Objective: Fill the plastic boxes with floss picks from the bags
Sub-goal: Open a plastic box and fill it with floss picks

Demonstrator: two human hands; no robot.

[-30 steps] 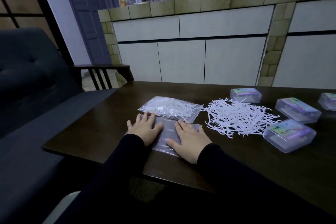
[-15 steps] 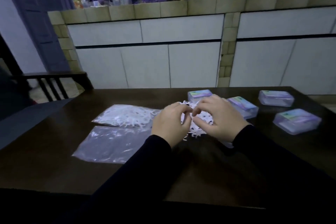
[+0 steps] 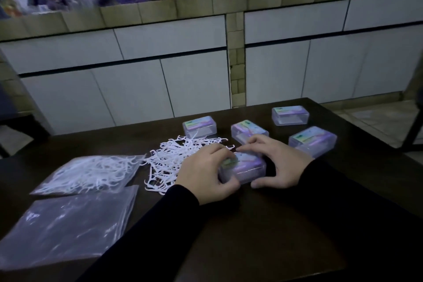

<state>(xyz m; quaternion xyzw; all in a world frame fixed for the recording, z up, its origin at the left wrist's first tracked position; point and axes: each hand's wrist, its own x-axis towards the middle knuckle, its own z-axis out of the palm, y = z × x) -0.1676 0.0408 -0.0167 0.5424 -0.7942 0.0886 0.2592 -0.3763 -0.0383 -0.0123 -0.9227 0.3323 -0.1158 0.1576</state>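
A clear plastic box (image 3: pixel 246 168) with a coloured label stands on the dark table (image 3: pixel 263 224), its lid down. My left hand (image 3: pixel 206 174) grips its left end, fingers over the top and thumb at the front. My right hand (image 3: pixel 277 162) holds its right end the same way. A loose heap of white floss picks (image 3: pixel 174 158) lies just left of the box. Further left lies a clear bag with floss picks (image 3: pixel 91 173), and an empty flat bag (image 3: pixel 66 226) in front of it.
Several more closed plastic boxes stand behind the hands: one (image 3: pixel 199 126) by the heap, one (image 3: pixel 248 131) behind my right hand, one (image 3: pixel 290 115) at the back and one (image 3: pixel 312 141) to the right. A tiled cabinet wall (image 3: pixel 160 80) rises past the table's far edge.
Both hands left the empty bag, passed over the floss pick heap and now hold a plastic box. The view has swung to the right.
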